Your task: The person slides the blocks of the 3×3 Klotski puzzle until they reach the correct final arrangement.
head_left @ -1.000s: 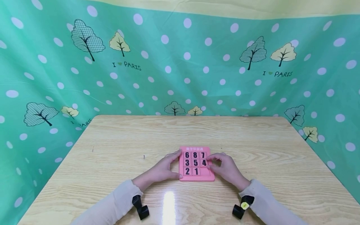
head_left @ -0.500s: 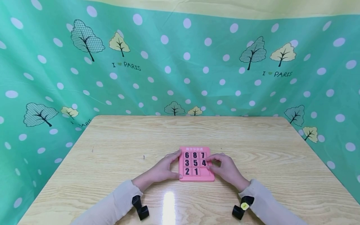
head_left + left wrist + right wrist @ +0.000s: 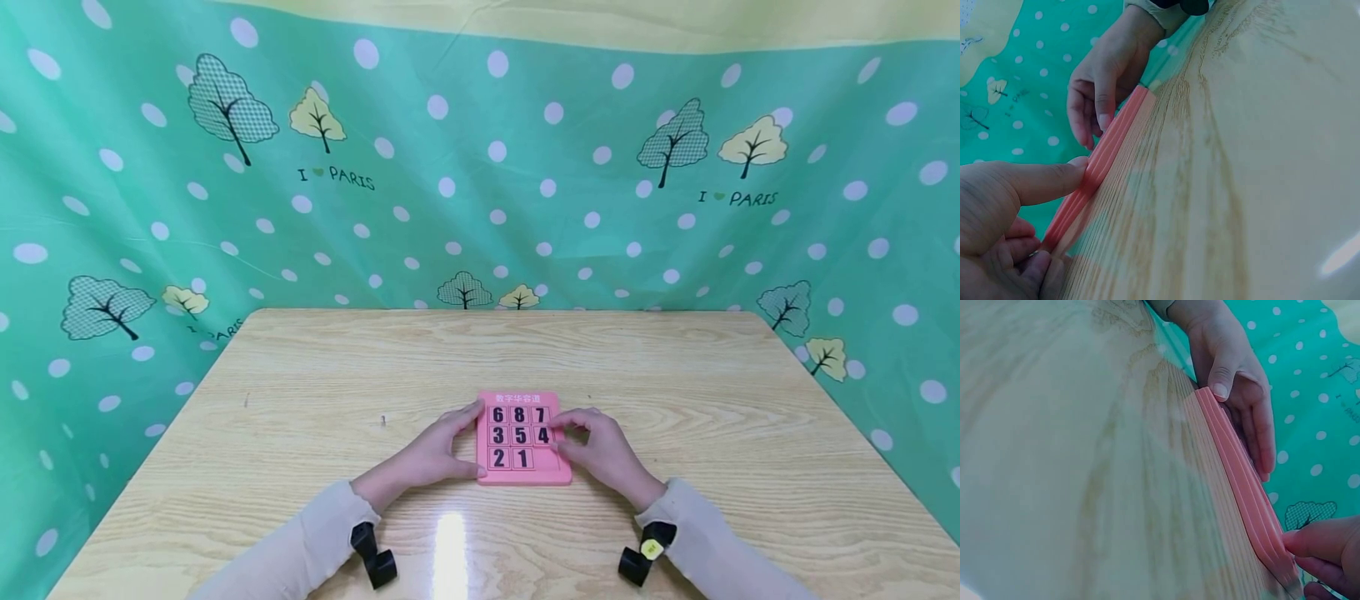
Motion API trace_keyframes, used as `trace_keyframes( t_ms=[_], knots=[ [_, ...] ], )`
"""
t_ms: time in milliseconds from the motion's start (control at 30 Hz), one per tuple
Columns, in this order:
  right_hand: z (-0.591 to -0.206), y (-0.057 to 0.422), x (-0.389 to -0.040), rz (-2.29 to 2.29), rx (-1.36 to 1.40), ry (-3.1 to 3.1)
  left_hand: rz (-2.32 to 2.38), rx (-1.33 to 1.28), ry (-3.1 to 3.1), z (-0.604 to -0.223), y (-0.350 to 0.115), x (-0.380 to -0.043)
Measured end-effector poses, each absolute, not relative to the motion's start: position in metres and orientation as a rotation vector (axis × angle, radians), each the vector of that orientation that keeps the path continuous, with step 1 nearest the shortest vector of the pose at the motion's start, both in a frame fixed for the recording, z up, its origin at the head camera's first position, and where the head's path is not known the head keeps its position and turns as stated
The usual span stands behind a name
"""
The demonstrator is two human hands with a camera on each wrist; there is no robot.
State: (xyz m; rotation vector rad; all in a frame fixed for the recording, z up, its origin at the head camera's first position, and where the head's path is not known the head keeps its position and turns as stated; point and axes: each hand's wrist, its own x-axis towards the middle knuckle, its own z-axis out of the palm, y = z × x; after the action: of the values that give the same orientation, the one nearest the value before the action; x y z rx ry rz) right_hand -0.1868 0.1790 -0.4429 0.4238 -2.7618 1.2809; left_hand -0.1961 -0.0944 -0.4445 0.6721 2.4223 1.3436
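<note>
A pink number slide puzzle (image 3: 517, 477) lies flat on the table between both hands. Its rows read 6 8 7, then 3 5 4, then 2 1 with a bare slot at the lower right. My left hand (image 3: 431, 451) grips the puzzle's left side, index finger at the upper corner and thumb at the lower one. At the right side, the thumb and index fingertip of my right hand (image 3: 606, 451) pinch around the tile marked 4 (image 3: 543, 435). Both wrist views show the pink puzzle edge (image 3: 1102, 156) from the side, its tiles hidden there.
The wooden table (image 3: 360, 358) extends around the puzzle, with a light glare near its front. Behind and beside it hangs a green dotted curtain (image 3: 420, 200) printed with trees. Black wrist cameras (image 3: 372, 556) sit on both sleeves.
</note>
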Motion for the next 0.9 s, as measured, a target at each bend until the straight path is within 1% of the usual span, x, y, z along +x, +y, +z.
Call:
trace_keyframes(
  t_ms=[900],
  knots=[
    [-0.4423, 0.1823, -0.1833, 1.268, 0.423, -2.764, 1.336, 0.670, 2.426, -0.4458, -0.0939, -0.1966]
  ],
)
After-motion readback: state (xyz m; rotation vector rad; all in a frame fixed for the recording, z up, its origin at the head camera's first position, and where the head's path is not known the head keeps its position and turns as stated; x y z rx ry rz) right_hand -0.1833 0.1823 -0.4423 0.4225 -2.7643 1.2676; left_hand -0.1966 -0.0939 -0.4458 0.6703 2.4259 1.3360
